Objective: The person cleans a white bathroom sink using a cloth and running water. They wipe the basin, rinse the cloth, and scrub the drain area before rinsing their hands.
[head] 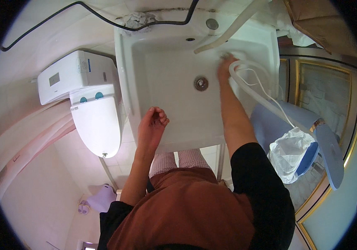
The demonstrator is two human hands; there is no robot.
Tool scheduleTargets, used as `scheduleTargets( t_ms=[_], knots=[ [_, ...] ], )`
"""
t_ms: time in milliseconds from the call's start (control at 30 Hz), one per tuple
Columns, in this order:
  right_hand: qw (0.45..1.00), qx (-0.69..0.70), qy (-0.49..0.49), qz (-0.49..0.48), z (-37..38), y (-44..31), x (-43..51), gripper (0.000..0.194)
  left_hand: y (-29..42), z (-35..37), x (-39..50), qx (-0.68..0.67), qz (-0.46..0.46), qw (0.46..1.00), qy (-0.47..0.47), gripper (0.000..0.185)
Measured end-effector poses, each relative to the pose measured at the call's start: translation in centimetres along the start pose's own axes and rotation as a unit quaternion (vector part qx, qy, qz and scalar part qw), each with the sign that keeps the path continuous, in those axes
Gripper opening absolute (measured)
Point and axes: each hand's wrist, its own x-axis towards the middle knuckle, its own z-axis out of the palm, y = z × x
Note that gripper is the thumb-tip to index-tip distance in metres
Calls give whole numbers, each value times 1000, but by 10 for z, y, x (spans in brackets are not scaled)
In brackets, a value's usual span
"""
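My right hand (227,67) is blurred at the right side of the white ceramic sink basin (172,72); a dark, wiry-looking clump shows at its fingertips, too blurred to name. My left hand (155,125) hovers over the basin's near left part, palm up with curled fingers and nothing visible in it. A metal drain (201,83) lies between the hands, farther back. From the top right a pale flexible hose (228,31) reaches over the basin. Another whitish hose (259,97) loops beside my right wrist.
A white toilet (98,125) stands left of the sink. To the right are a blue lidded bin (269,118) with a white plastic bag (289,153) and a gold-trimmed glass door (325,84). A black cable (131,28) crosses above the basin's back edge.
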Motion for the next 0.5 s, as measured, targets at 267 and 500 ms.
scheduleTargets(
  t_ms=[267,500],
  knots=[
    [929,257,-211,-159,-132,-158,-108,21,-3,20,-2,0,-12,999,-50,19],
    [772,589,-196,137,-314,-152,-9,19,22,50,-26,16,16,995,-100,18]
  ],
)
